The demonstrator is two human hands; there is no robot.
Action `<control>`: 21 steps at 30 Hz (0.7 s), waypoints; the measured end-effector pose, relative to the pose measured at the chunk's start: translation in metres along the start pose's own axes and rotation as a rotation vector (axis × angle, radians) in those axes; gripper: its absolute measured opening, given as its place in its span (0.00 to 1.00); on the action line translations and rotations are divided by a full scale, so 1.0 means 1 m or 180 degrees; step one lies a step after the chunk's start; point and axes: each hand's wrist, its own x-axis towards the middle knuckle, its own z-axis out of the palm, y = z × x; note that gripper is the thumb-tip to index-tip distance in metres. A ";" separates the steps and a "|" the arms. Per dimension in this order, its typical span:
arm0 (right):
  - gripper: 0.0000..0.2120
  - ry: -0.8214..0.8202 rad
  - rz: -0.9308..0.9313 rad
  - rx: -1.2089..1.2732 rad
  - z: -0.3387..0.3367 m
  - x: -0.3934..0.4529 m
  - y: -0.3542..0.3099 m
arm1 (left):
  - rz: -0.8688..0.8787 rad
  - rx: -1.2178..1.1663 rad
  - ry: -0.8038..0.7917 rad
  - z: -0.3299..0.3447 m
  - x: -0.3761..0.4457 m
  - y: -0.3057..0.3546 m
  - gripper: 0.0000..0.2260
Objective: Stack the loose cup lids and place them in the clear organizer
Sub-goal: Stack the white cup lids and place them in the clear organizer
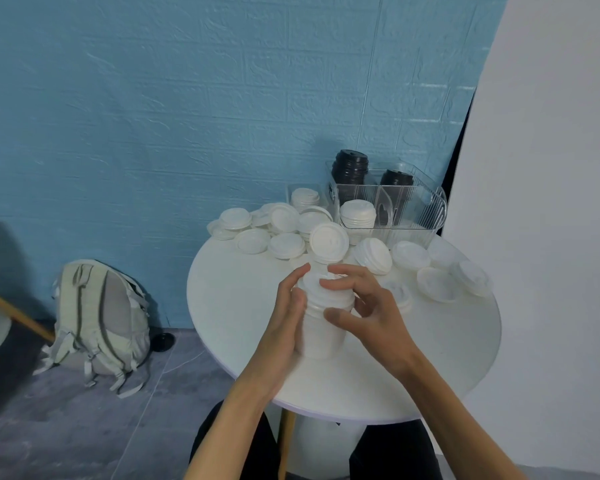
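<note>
Between both hands, above the tabletop (229,306): lid stack (321,317), upright, gripped by left hand (288,317) along its side, right hand (364,306) curled round the top. Behind, loose lids (284,245) scattered; beyond, organizer (413,209) holding white lids (357,213) and black lids (350,168).

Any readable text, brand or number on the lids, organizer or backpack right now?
None can be read.
White lids: embossed marks, too blurred to read.
Black lid stacks: no legible print.
Clear organizer: no label visible.
Backpack: no logo readable.
</note>
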 end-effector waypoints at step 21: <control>0.11 0.0012 0.0413 0.0594 0.013 0.005 0.020 | 0.0159 0.0408 0.0413 0.010 0.018 0.002 0.14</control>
